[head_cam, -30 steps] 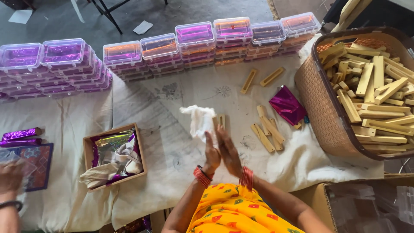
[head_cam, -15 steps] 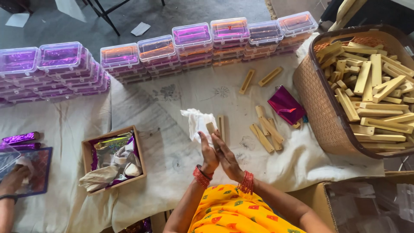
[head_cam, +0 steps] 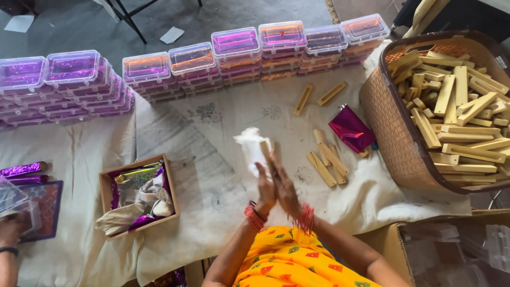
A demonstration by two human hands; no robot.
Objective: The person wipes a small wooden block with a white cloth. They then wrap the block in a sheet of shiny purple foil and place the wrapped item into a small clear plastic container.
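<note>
Head-camera view, from left to right: a co-worker's hand (head_cam: 11, 229) is seen at the left edge beside a dark patterned mat (head_cam: 47, 204). Next, a small open cardboard box (head_cam: 109, 183) is stuffed with purple foil and pale cloth. At centre, the left hand (head_cam: 265, 187) and the right hand (head_cam: 285, 186) are held palm to palm, fingers straight and pressed together; a pale wooden stick (head_cam: 264, 150) is clamped between them, its tip poking out above the fingertips, in front of a crumpled white cloth (head_cam: 249, 144) lying on the sheet-covered table (head_cam: 202, 143). Stacked clear plastic boxes with purple contents (head_cam: 234, 50) are lined along the far edge. Loose wooden sticks (head_cam: 325, 162) and a magenta foil pouch (head_cam: 350, 129) lie further right. A brown woven basket (head_cam: 385, 127) full of wooden sticks is set at the far right.
</note>
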